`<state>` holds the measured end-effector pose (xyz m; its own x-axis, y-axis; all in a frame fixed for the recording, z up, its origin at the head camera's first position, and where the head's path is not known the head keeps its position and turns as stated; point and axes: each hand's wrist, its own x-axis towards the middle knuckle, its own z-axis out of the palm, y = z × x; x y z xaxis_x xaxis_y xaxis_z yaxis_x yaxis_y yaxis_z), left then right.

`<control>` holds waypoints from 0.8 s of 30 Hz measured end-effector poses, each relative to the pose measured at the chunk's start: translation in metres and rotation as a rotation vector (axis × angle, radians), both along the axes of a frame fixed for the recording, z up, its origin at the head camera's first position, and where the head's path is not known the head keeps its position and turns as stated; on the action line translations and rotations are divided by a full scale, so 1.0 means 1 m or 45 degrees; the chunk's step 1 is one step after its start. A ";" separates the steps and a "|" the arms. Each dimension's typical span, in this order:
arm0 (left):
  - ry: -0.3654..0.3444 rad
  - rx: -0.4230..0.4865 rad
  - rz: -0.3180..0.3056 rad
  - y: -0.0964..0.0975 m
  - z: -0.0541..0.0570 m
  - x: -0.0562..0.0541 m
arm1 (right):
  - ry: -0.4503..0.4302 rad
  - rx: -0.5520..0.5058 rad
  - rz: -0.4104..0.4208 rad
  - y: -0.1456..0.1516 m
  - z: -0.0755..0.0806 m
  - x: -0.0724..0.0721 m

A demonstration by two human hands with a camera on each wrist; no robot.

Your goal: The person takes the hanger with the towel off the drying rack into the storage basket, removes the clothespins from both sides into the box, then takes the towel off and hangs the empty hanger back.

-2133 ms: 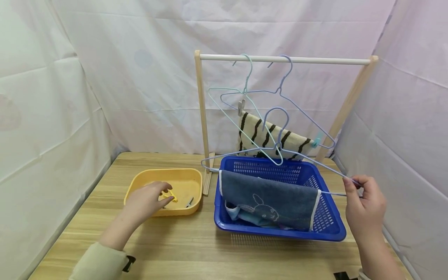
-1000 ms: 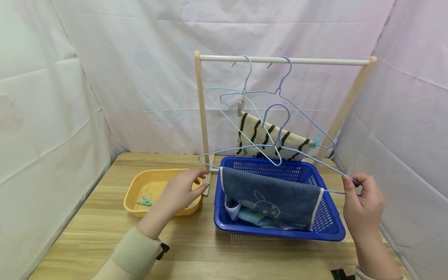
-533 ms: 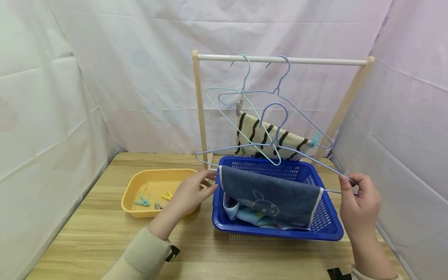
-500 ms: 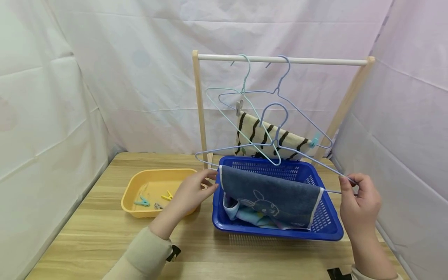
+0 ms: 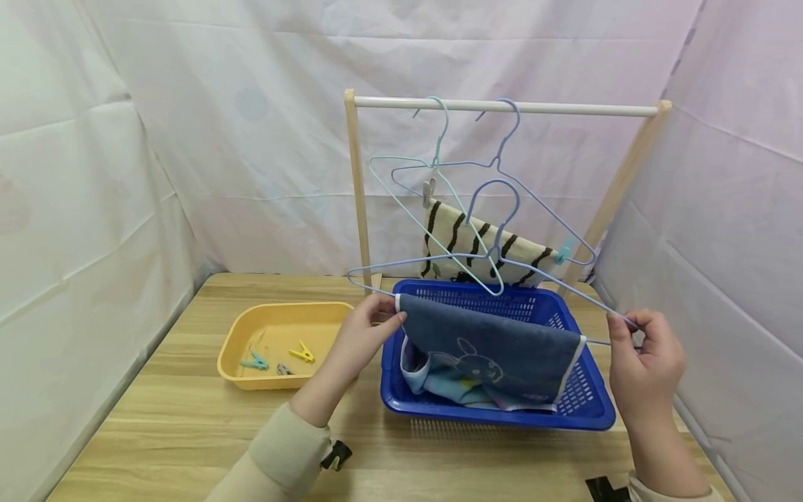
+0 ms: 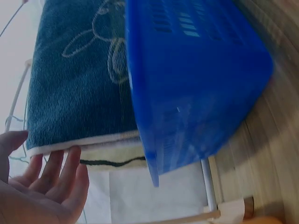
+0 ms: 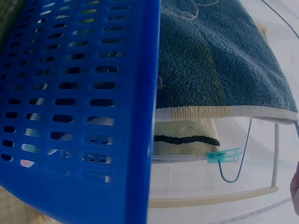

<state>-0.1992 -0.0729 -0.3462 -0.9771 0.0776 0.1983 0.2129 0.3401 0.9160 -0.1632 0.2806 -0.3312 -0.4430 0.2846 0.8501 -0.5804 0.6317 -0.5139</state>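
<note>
In the head view my right hand (image 5: 649, 369) grips the right end of a periwinkle-blue wire hanger (image 5: 518, 202). Over the hanger's bottom bar lies a dark blue-grey towel (image 5: 439, 335) with a rabbit outline and white trim, hanging down into the blue basket. At the towel's left edge my left hand (image 5: 360, 335) pinches the upper corner; the left wrist view has the thumb in front of the towel (image 6: 79, 107) and the fingers behind it. Only a sliver of my right hand (image 7: 295, 189) enters the right wrist view.
The blue basket (image 5: 495, 420) holds light blue cloth (image 5: 458, 392). Left of it, a yellow tray (image 5: 282, 383) contains yellow (image 5: 303, 353), teal (image 5: 256, 361) and grey clothespins (image 5: 284, 369). Behind, a rack bar (image 5: 564, 109) carries a mint hanger (image 5: 447, 125) and another blue hanger with a clipped striped towel (image 5: 448, 223).
My left hand has left the yellow tray and moved right to the towel's left corner. The held hanger and towel have risen slightly. My right hand keeps its grip.
</note>
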 end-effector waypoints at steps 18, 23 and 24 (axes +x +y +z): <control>0.097 0.101 0.109 0.019 0.009 -0.006 | -0.020 -0.106 -0.056 0.003 0.005 -0.001; 0.096 0.103 0.116 0.019 0.009 -0.007 | 0.050 -0.099 -0.043 0.005 0.004 -0.001; 0.096 0.099 0.119 0.019 0.009 -0.007 | 0.063 -0.101 -0.044 0.005 0.004 -0.002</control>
<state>-0.2059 -0.0539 -0.3371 -0.9614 -0.0314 0.2734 0.2530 0.2901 0.9230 -0.1648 0.2859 -0.3271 -0.3901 0.3663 0.8448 -0.5847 0.6102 -0.5346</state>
